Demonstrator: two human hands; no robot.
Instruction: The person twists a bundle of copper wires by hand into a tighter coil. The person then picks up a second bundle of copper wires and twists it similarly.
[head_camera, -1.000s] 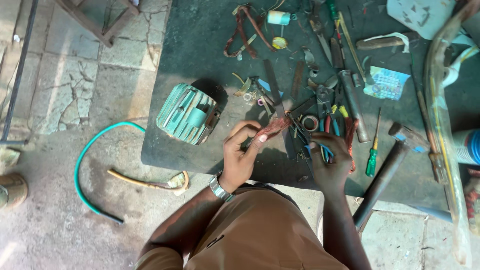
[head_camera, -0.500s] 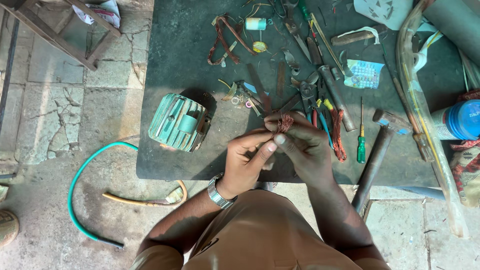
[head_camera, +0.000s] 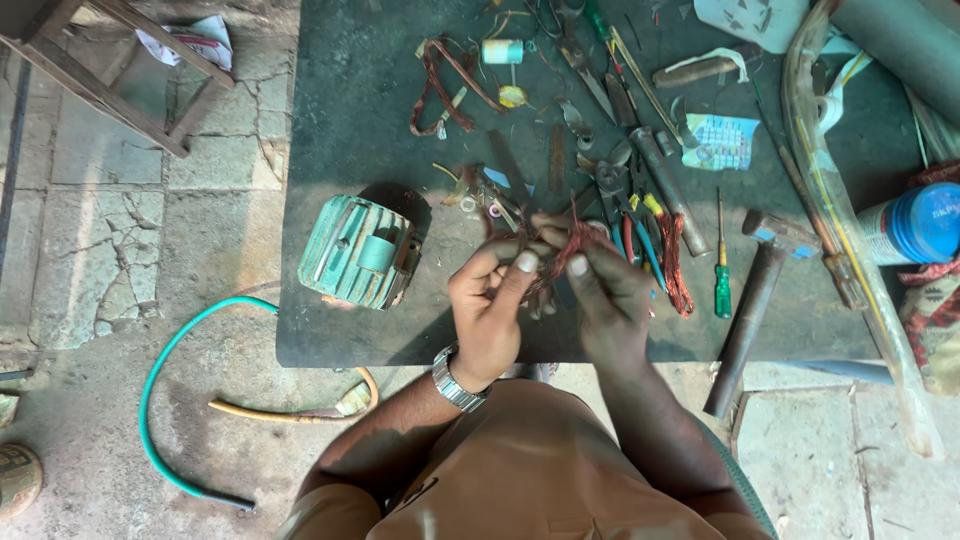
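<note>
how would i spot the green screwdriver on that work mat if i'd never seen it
Start at the dark work mat, then its right half, beside the long dark-handled hammer. The small screwdriver lies just left of it, the only tool there with a bright green handle.

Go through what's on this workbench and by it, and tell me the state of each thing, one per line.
Left hand: fingers pinching the copper wire bundle.
Right hand: fingers gripping the same bundle.
Copper wire bundle: tangled, held above the bench.
Green motor housing: lying on its side, untouched.
Hammer: flat, handle overhanging the bench edge.
Green screwdriver: lying flat.
Green hose: curved on the floor.
Blue-capped bottle: on its side.
</note>
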